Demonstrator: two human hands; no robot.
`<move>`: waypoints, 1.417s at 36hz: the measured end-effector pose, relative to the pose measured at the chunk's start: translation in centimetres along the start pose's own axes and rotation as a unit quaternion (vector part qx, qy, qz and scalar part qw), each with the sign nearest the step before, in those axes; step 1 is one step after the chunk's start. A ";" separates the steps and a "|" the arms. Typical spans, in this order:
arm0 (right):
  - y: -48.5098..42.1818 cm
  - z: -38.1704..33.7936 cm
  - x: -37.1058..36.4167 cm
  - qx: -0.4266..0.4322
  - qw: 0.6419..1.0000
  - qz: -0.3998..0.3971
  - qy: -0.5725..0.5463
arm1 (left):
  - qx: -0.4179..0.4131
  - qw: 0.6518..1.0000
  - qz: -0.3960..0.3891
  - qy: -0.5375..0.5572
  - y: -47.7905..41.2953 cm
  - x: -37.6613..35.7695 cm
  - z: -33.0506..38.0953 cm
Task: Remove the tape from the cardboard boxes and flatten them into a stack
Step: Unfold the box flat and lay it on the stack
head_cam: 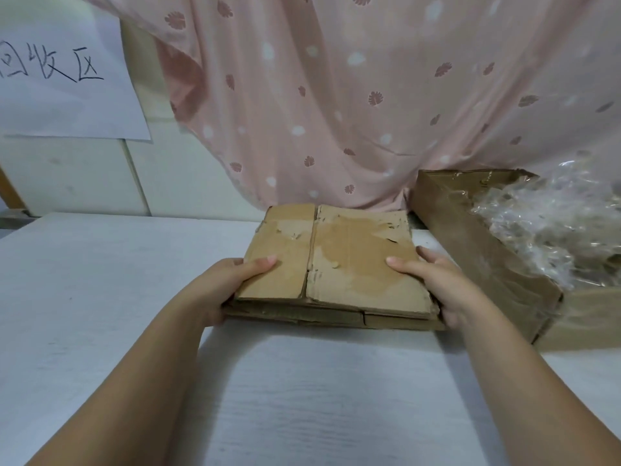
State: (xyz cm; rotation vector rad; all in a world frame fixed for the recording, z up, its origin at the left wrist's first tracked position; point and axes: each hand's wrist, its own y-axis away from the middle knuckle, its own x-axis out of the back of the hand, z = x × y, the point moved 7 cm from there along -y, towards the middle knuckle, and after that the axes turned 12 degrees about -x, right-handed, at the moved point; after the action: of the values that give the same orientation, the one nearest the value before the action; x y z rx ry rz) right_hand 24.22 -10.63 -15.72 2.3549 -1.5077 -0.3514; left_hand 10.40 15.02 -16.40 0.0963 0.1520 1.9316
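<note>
A stack of flattened brown cardboard boxes [339,264] lies on the white table [302,398], its top sheet scuffed where tape was torn off. My left hand [221,287] grips the stack's left edge, thumb on top and fingers underneath. On the right edge my right hand [440,287] holds the same stack the same way. The front of the stack shows several layers, slightly uneven.
An open cardboard box [484,260] holding crumpled clear tape and plastic [554,227] stands at the right, close to the stack. A pink patterned cloth [336,95] hangs behind. A white paper sign [60,72] with handwriting hangs on the wall at the left.
</note>
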 end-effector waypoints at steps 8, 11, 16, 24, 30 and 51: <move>1.4 -2.3 -0.5 0.196 0.980 -0.005 -0.040 | -0.230 0.973 0.029 0.011 0.5 0.4 3.3; 1.2 -1.8 -0.6 0.204 0.978 -0.024 -0.043 | -0.256 0.966 0.027 -0.033 0.5 0.7 3.6; 1.5 -1.7 -0.6 0.208 0.977 0.026 0.028 | -0.250 0.968 -0.008 -0.027 0.6 -0.3 3.1; 0.1 -0.7 -0.8 0.197 0.977 0.020 0.079 | -0.235 0.971 0.030 -0.017 -0.7 0.4 1.7; -0.2 -0.5 -0.7 0.207 0.974 0.058 0.075 | -0.233 0.968 0.038 -0.084 -1.0 0.6 1.0; 5.7 0.4 -7.7 0.155 0.983 0.046 0.090 | -0.228 0.966 0.115 -0.045 6.7 7.6 2.4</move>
State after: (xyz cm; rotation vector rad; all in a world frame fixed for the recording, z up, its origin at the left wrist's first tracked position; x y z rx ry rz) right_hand 16.16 -5.93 -13.53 2.4535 -1.6750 0.1264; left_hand 1.85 19.96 -13.05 -0.1097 -0.3812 2.1413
